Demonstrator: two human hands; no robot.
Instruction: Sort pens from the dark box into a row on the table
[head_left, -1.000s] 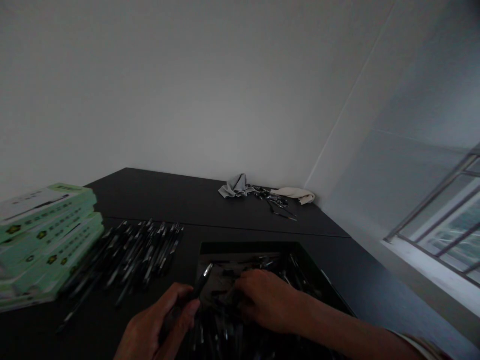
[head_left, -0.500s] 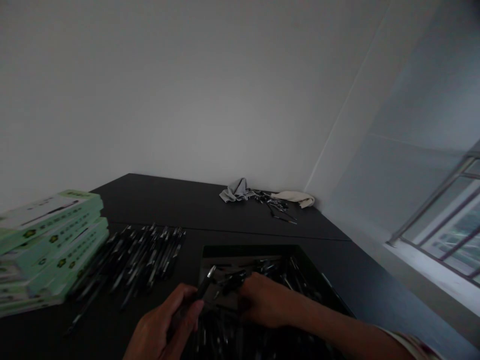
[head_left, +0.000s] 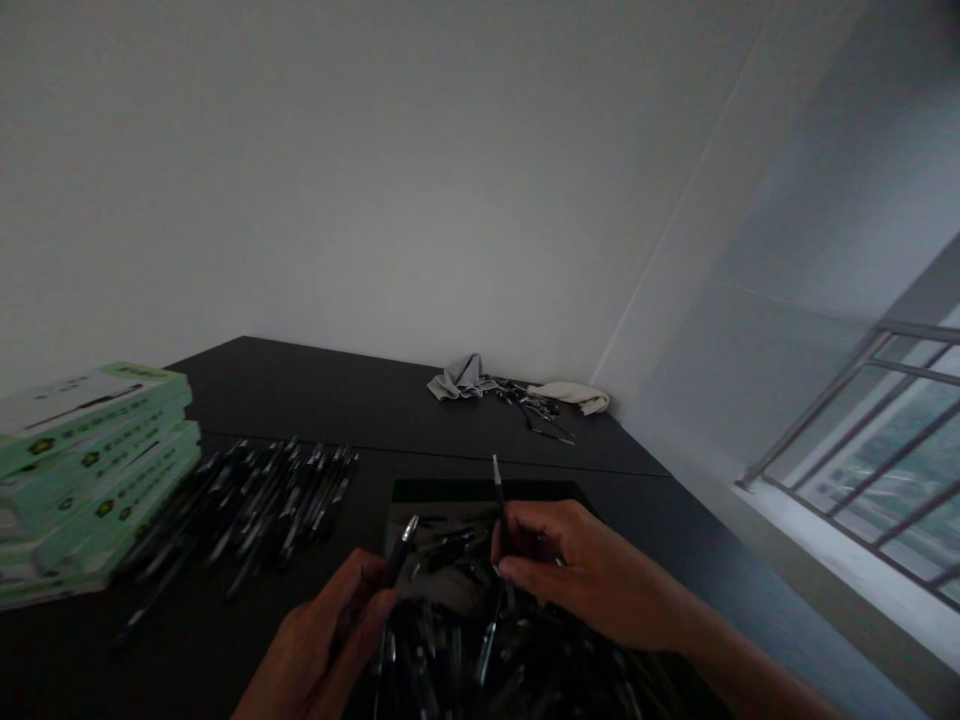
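the left hand point(head_left: 322, 640) is closed around a dark pen barrel point(head_left: 396, 562), its silver tip pointing up and away over the near left edge of the black tray point(head_left: 409, 492). the right hand point(head_left: 577, 580) pinches a thin refill point(head_left: 499, 500) between thumb and fingers and holds it almost upright above the tray, its pale tip well clear of the heap. the two parts are near each other but apart. the tray is full of loose pen parts point(head_left: 465, 650) right up to its rim, so there is little free room inside it. on the black table point(head_left: 300, 390), the open strip between the tray and the row of pens point(head_left: 262, 500) to the left is narrow. further left, the stack of green boxes point(head_left: 90, 470) sits at the table's edge. the far half of the table is bare up to the cloths and a few pens point(head_left: 517, 395) in the corner by the wall. compared with a second ago, the right hand has risen out of the tray, where it lay flat among the parts, and now carries the refill; the left hand and barrel have barely shifted.
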